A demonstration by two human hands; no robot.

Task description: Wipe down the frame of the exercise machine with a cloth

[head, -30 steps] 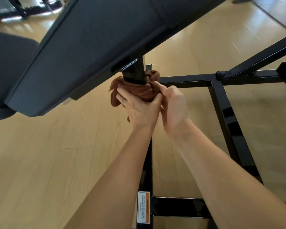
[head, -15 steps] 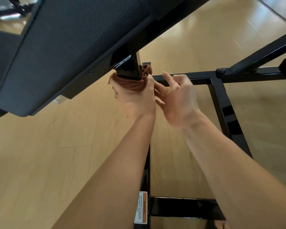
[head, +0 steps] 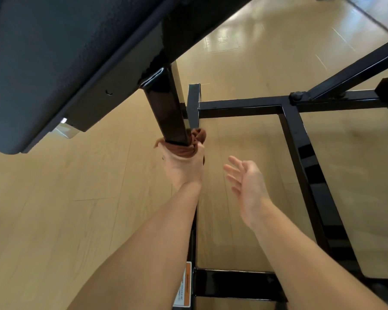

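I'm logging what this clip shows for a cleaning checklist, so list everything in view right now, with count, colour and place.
padded bench: one, black, upper left, overhead
support post: one, black, running down from under the pad
cloth: one, brown, wrapped around the post
base frame: one, glossy black bars, centre to right on the floor
warning label: one, white and orange, on a bar at bottom centre
floor: light wood
left hand: one, grips the cloth around the post
right hand: one, fingers spread, in the air right of the post, holding nothing
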